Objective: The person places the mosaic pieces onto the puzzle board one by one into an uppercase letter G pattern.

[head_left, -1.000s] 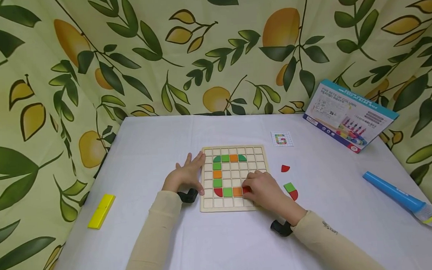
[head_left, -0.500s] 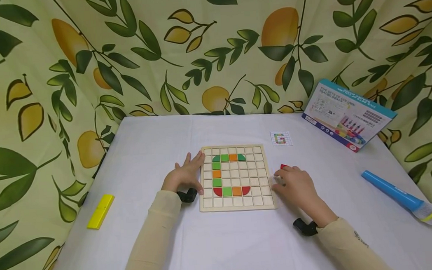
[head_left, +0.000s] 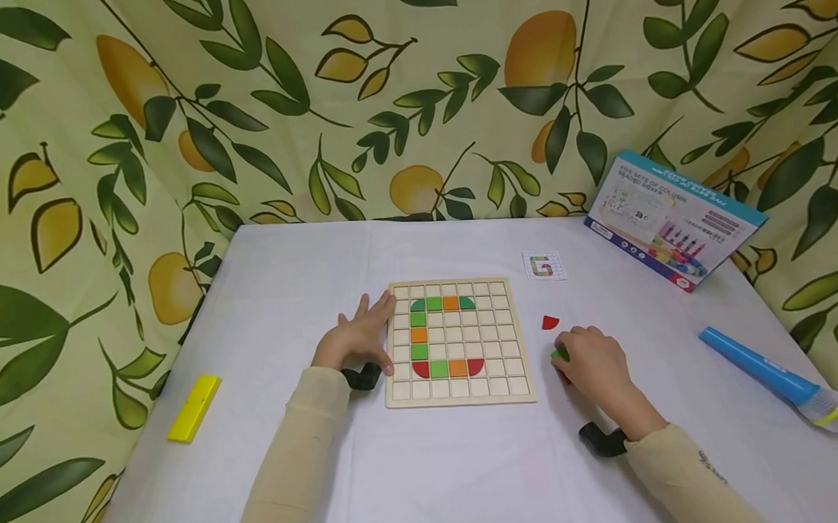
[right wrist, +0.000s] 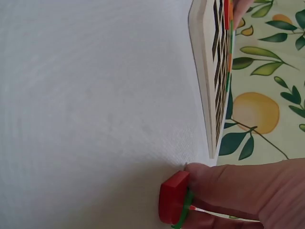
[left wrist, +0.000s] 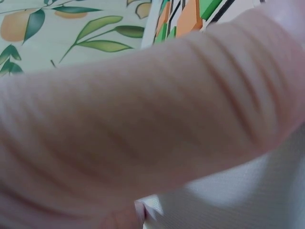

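Observation:
A wooden grid board [head_left: 499, 392] lies mid-table with green, orange and red tiles [head_left: 457, 367] set in a C-like outline. My left hand [head_left: 352, 341] rests at its left edge, fingers spread and thumb low on the rim. Right of the board, my right hand [head_left: 598, 366] pinches a green square tile [head_left: 560, 353] between thumb and fingers. In the right wrist view a red tile [right wrist: 173, 198] sits against that green tile, just past the thumb; the head view hides it under the hand. A separate red quarter-round tile [head_left: 550, 322] lies on the cloth just beyond the fingers.
A small pattern card [head_left: 544, 266] lies behind the board's right corner. A printed box [head_left: 676, 218] stands at the back right, and a blue toy microphone [head_left: 779, 375] lies along the right side. A yellow block [head_left: 194, 409] is at the left.
My right hand has left a red tile at the board's bottom row, moved right to the loose tiles and taken hold of the green one. My left hand has stayed put.

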`<move>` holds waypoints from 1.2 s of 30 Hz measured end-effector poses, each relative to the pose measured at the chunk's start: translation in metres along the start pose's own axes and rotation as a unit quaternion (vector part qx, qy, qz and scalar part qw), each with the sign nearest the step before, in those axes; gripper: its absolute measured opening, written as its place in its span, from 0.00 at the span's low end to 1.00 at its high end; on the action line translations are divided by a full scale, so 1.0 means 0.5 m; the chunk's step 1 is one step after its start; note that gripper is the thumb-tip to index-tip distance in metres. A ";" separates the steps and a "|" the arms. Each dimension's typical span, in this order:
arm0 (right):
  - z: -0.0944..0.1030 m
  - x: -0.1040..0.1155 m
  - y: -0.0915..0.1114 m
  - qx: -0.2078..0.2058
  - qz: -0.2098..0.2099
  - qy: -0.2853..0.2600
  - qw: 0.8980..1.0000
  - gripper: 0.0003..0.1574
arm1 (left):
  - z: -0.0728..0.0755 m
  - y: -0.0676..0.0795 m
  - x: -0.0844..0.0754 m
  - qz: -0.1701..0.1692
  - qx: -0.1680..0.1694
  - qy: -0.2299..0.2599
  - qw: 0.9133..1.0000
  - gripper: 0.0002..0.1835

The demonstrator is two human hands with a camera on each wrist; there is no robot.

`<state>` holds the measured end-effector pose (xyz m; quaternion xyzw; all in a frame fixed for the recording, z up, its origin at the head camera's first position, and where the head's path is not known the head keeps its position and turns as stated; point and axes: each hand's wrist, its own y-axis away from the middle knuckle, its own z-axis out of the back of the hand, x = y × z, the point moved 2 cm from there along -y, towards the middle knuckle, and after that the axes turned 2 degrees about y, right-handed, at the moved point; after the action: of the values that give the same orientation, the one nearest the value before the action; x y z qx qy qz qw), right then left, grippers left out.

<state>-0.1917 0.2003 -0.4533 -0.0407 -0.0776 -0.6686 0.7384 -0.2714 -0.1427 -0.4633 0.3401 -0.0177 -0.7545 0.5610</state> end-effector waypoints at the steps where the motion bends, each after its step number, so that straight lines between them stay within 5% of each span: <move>1: 0.001 0.000 -0.001 0.000 -0.001 -0.001 1.000 0.19 | 0.000 0.000 0.000 0.000 0.000 0.000 1.000 0.72; 12: 0.027 0.058 -0.031 -0.065 0.077 -0.017 0.995 0.18 | 0.000 -0.005 0.004 0.003 0.003 0.006 1.000 0.72; 23: 0.002 0.169 -0.075 -0.037 0.190 -0.010 0.981 0.15 | -0.002 -0.002 0.003 0.003 0.004 0.011 1.000 0.71; 36: -0.030 0.193 -0.086 -0.007 0.222 -0.041 0.974 0.14 | 0.001 0.003 0.001 0.003 0.001 0.011 1.000 0.72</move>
<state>-0.2246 0.0989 -0.4537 -0.0891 -0.0924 -0.4866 0.8642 -0.2704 -0.1438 -0.4626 0.3490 -0.0136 -0.7491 0.5630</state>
